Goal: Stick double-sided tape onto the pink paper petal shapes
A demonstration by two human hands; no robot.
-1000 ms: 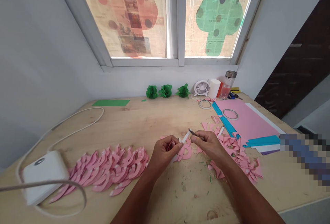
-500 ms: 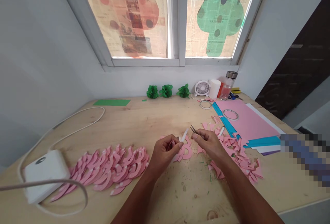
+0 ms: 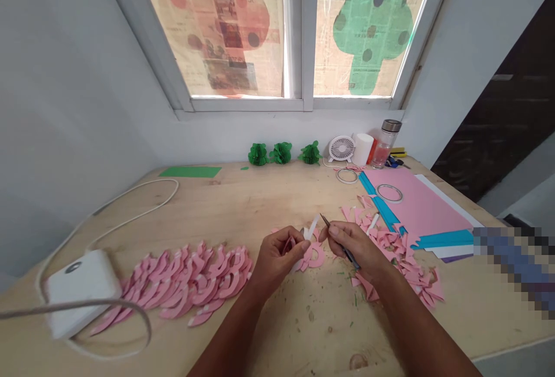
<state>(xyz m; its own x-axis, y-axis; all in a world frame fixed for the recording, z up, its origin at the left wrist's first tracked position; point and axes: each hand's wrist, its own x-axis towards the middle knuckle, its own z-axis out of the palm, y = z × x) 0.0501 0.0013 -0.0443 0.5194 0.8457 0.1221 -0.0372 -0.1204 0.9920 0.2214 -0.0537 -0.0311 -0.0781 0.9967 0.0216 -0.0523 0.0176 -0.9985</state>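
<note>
The left hand (image 3: 280, 257) pinches a narrow, flat white strip (image 3: 313, 226), slanting upward. The right hand (image 3: 354, 244) grips slender dark tweezers (image 3: 325, 221), pointed end near it.

We've got three green paper pom-poms (image 3: 281, 152) lined up along the worktop's (image 3: 243, 203) back edge, plus one mini fan (image 3: 341, 149) and one glass bottle (image 3: 382, 150) further right on that edge. Two tape rolls (image 3: 389, 200) toward the back right corner, one green sheet (image 3: 191, 172) near the back left, one white box (image 3: 84, 293) by the left edge. One pair of tweezers (image 3: 326, 222) too. Pink curved strips (image 3: 186, 281)? Way too overlapped for us to count.
</note>
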